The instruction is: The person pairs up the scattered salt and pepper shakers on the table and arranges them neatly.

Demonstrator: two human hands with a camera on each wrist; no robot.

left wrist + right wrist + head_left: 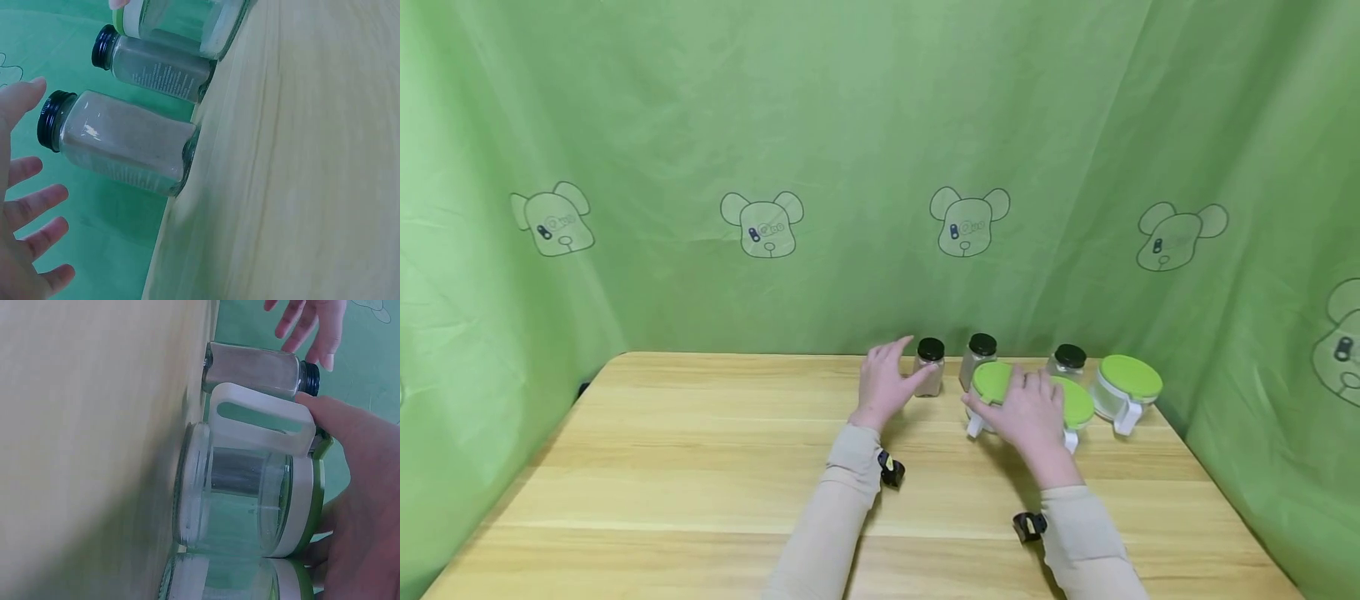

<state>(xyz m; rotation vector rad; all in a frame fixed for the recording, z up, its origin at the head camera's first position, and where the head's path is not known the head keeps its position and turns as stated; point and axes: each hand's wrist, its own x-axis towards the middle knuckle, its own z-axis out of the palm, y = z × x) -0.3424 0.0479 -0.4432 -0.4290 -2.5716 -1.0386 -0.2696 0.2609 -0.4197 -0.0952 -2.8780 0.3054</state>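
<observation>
My left hand [883, 383] has its fingers spread beside the leftmost spice jar [929, 375], a small clear jar with a black lid and pale contents. In the left wrist view, a gap shows between the fingers and that spice jar [128, 140]. My right hand [1026, 412] grips the left glass canister [237, 494] from above, around its green lid [991, 379]. Its thumb lies near the white handle [265, 419], and the other fingers are partly hidden behind the lid. A second canister [1075, 404] stands close against it.
Behind the canisters stand two more black-lidded jars, one in the middle [981, 346] and one farther right [1070, 358]. A third green-lidded canister [1127, 383] sits near the right edge of the wooden table [700, 467]. A green curtain [865, 108] hangs behind.
</observation>
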